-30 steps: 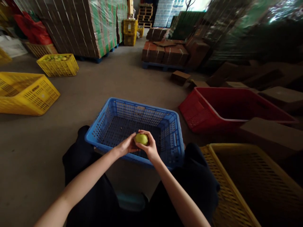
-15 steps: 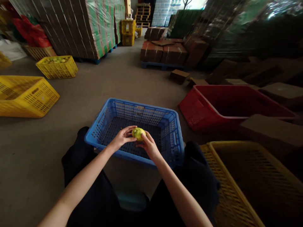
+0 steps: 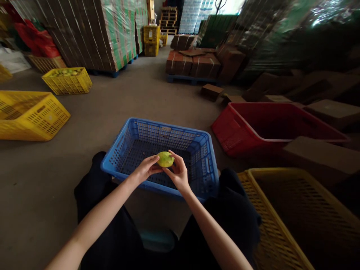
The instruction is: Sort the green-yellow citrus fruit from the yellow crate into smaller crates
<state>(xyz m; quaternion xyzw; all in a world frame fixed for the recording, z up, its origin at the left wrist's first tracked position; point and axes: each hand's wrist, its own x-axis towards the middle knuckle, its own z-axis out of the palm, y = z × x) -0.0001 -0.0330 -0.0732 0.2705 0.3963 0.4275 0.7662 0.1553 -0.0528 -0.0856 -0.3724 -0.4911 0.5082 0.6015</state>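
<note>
A yellow-green lemon (image 3: 165, 159) is held between my two hands, its side turned up to view. My left hand (image 3: 146, 168) grips its left end, thumb on top and fingers beneath. On the other side, my right hand (image 3: 178, 171) has thumb and fingers closed around the right end. Both hands are above the blue plastic crate (image 3: 168, 126), which stands on the floor between my knees. Through the part of the crate not covered by my hands, its slotted bottom shows.
To the right are a red tub (image 3: 233, 131) and a yellow crate (image 3: 277, 170), with cardboard boxes (image 3: 323, 153) beside them. At left stand a yellow crate (image 3: 47, 116) and another yellow crate (image 3: 70, 84) holding green-yellow fruit. Strapped cardboard stacks (image 3: 192, 63) lie on a pallet ahead.
The lemon has been turned in my fingers, so its side now shows instead of its knobby end. The fingers of both hands have shifted around it. The crate stays put.
</note>
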